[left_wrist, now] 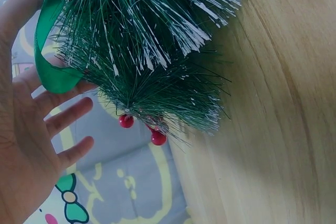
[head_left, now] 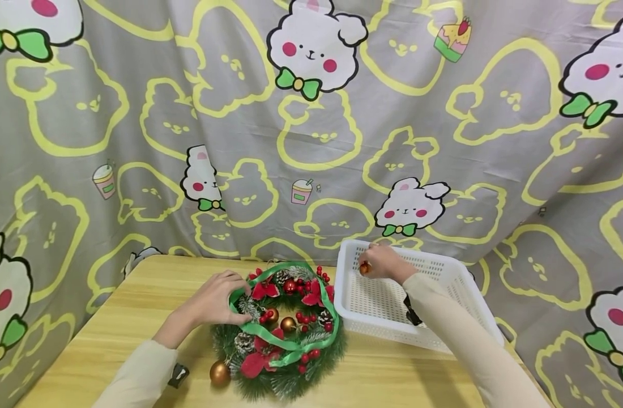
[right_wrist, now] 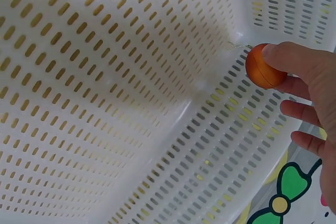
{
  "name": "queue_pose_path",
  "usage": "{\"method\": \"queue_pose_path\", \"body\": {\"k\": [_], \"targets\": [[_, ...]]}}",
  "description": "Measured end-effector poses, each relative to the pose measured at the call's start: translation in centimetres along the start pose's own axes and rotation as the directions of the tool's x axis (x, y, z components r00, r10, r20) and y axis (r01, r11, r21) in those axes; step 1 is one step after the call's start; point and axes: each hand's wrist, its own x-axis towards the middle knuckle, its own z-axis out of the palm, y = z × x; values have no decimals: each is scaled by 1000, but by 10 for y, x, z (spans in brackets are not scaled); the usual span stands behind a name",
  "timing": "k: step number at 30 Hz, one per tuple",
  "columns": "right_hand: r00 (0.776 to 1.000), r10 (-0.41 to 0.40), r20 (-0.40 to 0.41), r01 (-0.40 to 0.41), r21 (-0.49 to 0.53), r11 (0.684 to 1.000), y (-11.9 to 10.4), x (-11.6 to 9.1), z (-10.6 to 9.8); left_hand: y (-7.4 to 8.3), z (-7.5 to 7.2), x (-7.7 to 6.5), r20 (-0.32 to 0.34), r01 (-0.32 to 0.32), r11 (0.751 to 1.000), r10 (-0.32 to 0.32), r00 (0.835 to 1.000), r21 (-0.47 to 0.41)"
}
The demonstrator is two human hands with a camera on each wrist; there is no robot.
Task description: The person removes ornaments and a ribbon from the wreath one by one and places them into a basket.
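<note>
A Christmas wreath of green pine sprigs, red flowers, berries and pinecones lies on the table, with a green ribbon looped over it. At the wreath's left side rests my left hand, thumb and fingers spread around its edge. In the left wrist view, the ribbon hangs between thumb and index finger, while the other fingers stay loosely extended. My right hand pinches a copper-orange bauble between thumb and fingers, inside the far left corner of a white plastic basket.
Another copper bauble sits on the wooden table at the wreath's front left. Copper baubles also show in the wreath's middle. Close on the wreath's right stands the perforated basket. A patterned grey curtain hangs behind the table.
</note>
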Motion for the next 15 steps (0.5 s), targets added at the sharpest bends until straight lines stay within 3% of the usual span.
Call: {"method": "queue_pose_path", "body": {"k": [7, 15], "targets": [[998, -9, 56, 8, 13, 1000, -5, 1, 3, -1, 0, 0, 10, 2, 1000, -2, 1000, 4], [998, -40, 46, 41, -17, 999, -8, -1, 8, -1, 1, 2, -2, -15, 1000, 15, 1000, 24]]}}
